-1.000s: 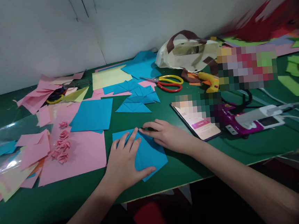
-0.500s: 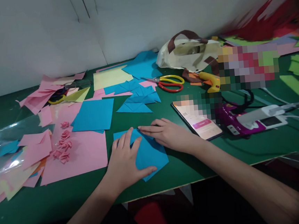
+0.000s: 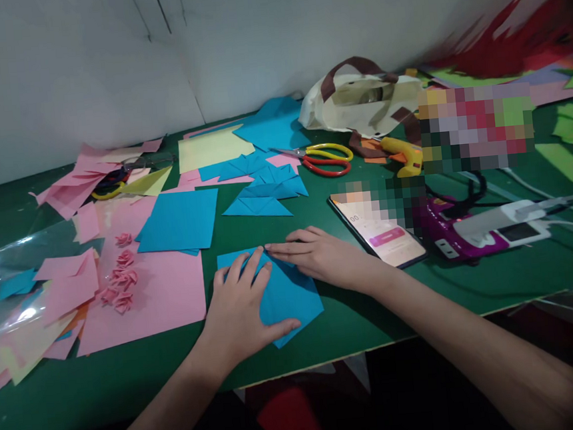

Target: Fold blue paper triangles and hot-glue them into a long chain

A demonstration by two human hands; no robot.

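A blue paper sheet [image 3: 291, 301] lies on the green table near its front edge, its upper part partly under both hands. My left hand [image 3: 239, 306] rests on the sheet's left side with its fingers spread and the thumb reaching toward the lower right. Coming in from the right, my right hand [image 3: 317, 256] lies on the top right of the sheet, fingers stretched flat, their tips beside the left fingertips. Just behind are folded blue pieces [image 3: 264, 193]. To the left is a stack of blue squares [image 3: 181, 221].
Pink paper roses [image 3: 124, 277] sit on pink paper at the left. Scissors [image 3: 329, 160], a cream bag [image 3: 357, 105] and a yellow glue gun [image 3: 406, 156] are at the back. A phone [image 3: 393, 239] and a purple power strip [image 3: 461, 230] stand right.
The fingers of my left hand have shifted slightly right, toward the tips of my right hand. My right hand and the sheet look almost unchanged.
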